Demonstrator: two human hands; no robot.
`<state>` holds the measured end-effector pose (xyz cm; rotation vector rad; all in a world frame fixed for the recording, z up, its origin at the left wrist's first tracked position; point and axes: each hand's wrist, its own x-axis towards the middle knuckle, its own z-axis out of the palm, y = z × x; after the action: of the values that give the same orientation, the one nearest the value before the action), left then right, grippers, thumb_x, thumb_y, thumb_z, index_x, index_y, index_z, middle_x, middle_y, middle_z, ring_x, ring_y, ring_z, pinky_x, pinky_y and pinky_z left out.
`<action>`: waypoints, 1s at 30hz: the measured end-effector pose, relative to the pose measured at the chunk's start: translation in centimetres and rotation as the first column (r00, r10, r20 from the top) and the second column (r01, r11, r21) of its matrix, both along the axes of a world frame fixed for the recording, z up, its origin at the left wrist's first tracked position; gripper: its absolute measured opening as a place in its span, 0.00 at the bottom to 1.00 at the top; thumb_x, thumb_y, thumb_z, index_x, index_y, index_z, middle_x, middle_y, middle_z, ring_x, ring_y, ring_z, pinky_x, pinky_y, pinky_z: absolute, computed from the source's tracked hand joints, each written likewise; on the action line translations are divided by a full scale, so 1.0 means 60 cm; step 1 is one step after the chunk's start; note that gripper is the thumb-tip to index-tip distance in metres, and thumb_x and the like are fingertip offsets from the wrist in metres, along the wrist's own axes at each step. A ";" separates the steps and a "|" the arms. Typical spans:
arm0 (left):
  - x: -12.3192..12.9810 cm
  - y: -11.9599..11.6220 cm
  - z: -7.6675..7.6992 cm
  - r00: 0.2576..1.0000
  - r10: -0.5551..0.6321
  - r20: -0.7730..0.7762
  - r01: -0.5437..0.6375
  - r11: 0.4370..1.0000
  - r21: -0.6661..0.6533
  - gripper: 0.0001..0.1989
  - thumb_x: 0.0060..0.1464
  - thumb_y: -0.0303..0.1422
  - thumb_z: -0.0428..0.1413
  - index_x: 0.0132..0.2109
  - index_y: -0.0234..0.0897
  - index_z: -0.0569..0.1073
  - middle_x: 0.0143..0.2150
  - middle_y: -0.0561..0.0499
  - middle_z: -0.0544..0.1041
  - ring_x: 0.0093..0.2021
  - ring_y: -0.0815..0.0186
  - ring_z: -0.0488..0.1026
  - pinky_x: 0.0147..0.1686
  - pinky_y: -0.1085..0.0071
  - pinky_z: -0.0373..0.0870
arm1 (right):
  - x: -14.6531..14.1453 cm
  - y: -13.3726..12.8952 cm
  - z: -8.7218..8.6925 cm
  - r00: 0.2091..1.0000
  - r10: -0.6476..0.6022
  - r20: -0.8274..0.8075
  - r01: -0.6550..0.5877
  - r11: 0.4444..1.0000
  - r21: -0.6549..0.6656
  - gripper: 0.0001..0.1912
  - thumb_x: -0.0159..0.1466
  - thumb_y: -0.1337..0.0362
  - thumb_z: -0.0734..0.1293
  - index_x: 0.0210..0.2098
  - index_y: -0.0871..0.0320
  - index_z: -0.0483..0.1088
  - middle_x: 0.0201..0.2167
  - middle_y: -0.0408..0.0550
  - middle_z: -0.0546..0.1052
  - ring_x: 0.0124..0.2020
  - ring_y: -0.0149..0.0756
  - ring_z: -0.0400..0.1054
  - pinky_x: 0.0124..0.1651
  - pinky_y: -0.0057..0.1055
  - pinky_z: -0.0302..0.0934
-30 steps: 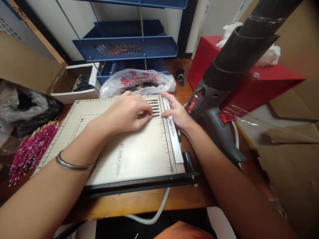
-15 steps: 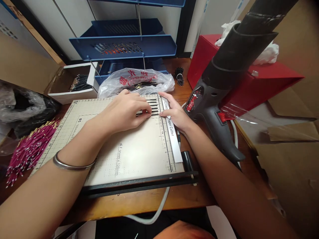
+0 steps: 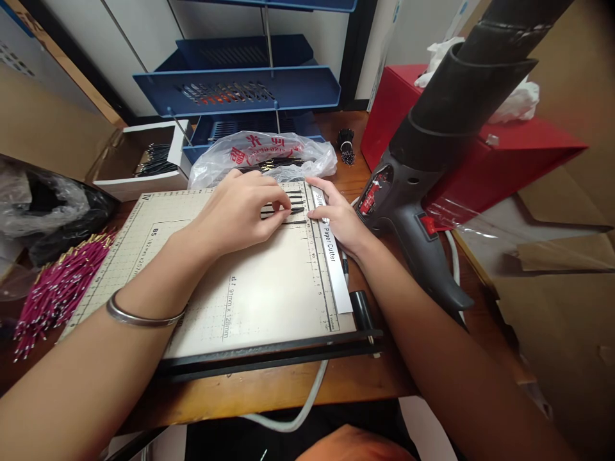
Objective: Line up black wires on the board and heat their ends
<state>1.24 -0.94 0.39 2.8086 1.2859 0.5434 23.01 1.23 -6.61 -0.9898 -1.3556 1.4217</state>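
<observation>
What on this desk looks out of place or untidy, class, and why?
The magenta cords lie in a loose, uneven heap left of the paper cutter; by contrast, the black bundle beyond its far right corner is neatly banded.

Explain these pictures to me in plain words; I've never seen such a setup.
There's no machine arm here: these are a person's two bare hands, seen from one camera worn on the head, looking forward and down.

On the brown wooden table lies a cream, grid-marked paper cutter board. The left hand pinches a thin black strip above it; similar black strips lie alongside. The right hand rests across the white, printed label bar, thumb and forefinger apart, holding nothing visible.
</observation>
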 end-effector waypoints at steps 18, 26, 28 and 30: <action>-0.005 0.009 -0.008 0.999 -0.015 0.041 0.018 0.997 -0.078 0.13 0.68 0.38 0.57 0.42 0.43 0.86 0.40 0.49 0.87 0.42 0.58 0.77 0.44 0.60 0.63 | -0.003 0.002 -0.007 0.999 -0.040 0.035 0.039 0.999 0.036 0.36 0.54 0.56 0.75 0.61 0.49 0.68 0.71 0.49 0.71 0.75 0.52 0.62 0.84 0.55 0.49; -0.005 0.009 -0.007 0.999 -0.017 0.033 0.020 0.996 -0.090 0.12 0.68 0.38 0.57 0.42 0.44 0.86 0.40 0.49 0.87 0.42 0.58 0.78 0.45 0.60 0.64 | 0.000 0.005 -0.013 0.998 -0.025 0.055 0.021 0.997 0.074 0.36 0.54 0.59 0.77 0.60 0.48 0.68 0.70 0.49 0.72 0.73 0.52 0.64 0.83 0.56 0.51; -0.005 0.008 -0.007 1.000 -0.001 0.010 0.001 0.998 -0.064 0.12 0.67 0.37 0.57 0.41 0.44 0.86 0.39 0.49 0.86 0.42 0.58 0.77 0.46 0.59 0.62 | 0.000 0.006 -0.015 0.999 -0.021 0.049 0.018 0.997 0.071 0.36 0.54 0.59 0.77 0.60 0.48 0.67 0.70 0.51 0.71 0.74 0.52 0.64 0.83 0.56 0.52; -0.005 0.007 -0.008 1.000 0.012 -0.010 -0.013 0.999 -0.041 0.11 0.67 0.38 0.58 0.41 0.44 0.86 0.37 0.49 0.86 0.42 0.58 0.77 0.47 0.58 0.62 | 0.000 0.007 -0.016 0.999 -0.023 0.045 0.019 0.997 0.076 0.36 0.53 0.59 0.77 0.61 0.49 0.67 0.71 0.52 0.71 0.74 0.53 0.64 0.83 0.56 0.52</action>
<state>0.95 -0.49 -0.07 2.7749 1.3017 0.4984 22.98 1.62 -7.57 -0.9895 -1.4176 1.3298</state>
